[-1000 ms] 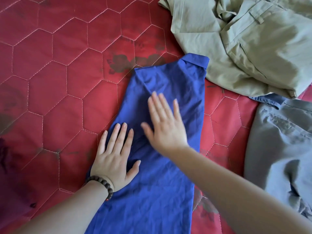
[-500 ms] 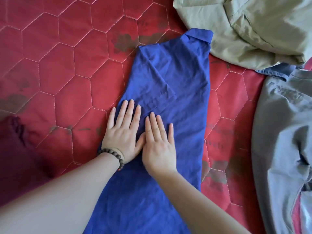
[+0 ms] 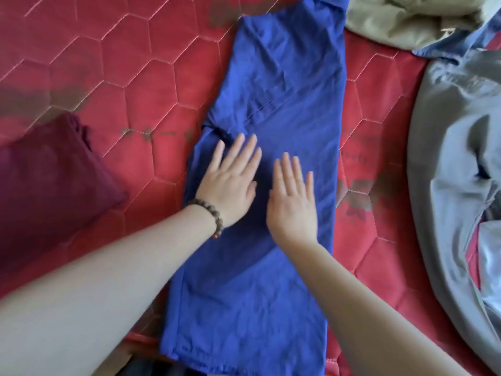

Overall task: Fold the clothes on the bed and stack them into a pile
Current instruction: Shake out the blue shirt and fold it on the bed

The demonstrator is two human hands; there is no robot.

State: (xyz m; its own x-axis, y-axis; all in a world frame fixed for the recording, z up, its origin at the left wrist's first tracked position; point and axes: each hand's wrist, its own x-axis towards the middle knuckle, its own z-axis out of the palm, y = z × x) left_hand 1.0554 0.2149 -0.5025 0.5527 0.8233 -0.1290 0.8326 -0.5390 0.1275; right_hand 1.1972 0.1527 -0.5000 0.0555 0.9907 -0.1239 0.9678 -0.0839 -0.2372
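Note:
A blue shirt (image 3: 284, 85) lies folded into a long narrow strip down the middle of the red quilted bed (image 3: 122, 85), its collar end at the top edge of the view. My left hand (image 3: 230, 180), with a bead bracelet at the wrist, lies flat on the strip near its left edge, fingers straight. Beside it my right hand (image 3: 294, 194) presses flat on the shirt's middle, fingers straight too. Neither hand grips the cloth.
A dark maroon garment (image 3: 46, 191) lies at the left. A khaki garment (image 3: 401, 20) is bunched at the top right, and a grey garment (image 3: 455, 158) spreads down the right side with a strip of blue cloth (image 3: 466, 39) above it.
Both hands have slid down the blue shirt toward me, staying flat on it. The view has tilted down, so the shirt's hem and the maroon garment now show.

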